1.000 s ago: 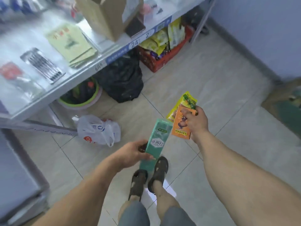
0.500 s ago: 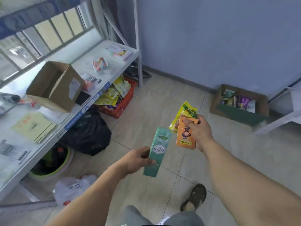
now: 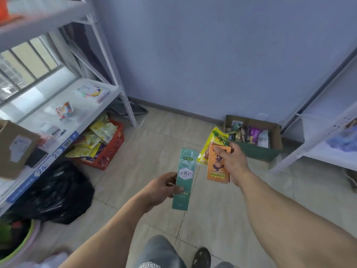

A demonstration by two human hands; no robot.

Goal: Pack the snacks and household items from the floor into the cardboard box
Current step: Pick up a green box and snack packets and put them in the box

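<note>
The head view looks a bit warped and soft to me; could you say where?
Head view: wide-angle bending bows the shelf uprights; the window is blown out; the cardboard box contents are blurred; the green carton print reads clearly.

bare beige tiled floor (image 3: 160, 151) lies open between the hands and the open brown cardboard box (image 3: 278, 136) by the blue wall. the box top is uncovered but already holds packets. a white metal shelf frame (image 3: 289, 157) stands just right of it. to the left, a red plastic crate (image 3: 114, 149) and a black plastic bag (image 3: 52, 192) crowd the floor.
</note>
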